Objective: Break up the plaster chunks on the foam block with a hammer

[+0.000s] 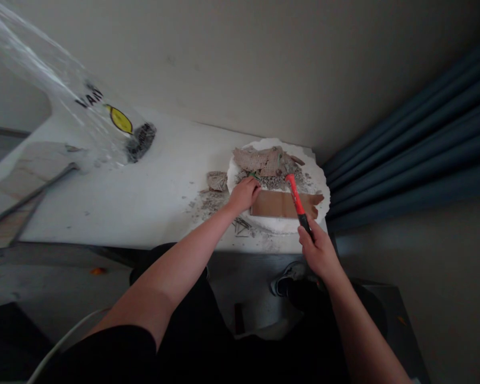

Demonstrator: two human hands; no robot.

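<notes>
1. Red-and-black hammer (298, 201) sits clenched in the right hand (319, 253), its upper end over the rubble.
2. The left hand (244, 194) lies curled on the edge of a round, white, crumbly slab (318, 186); whether it grasps anything, I cannot tell.
3. The slab rests on a white tabletop (124, 208), bearing tan broken fragments (260, 161) and a flat brown cardboard strip (282, 204).
4. Grey crumbs (210, 204) and thin dark nails (242, 226) lie beside the slab.
5. A clear plastic bag (104, 106) with a yellow label lies up the table; a dark blue curtain (408, 138) hangs to the right.
</notes>
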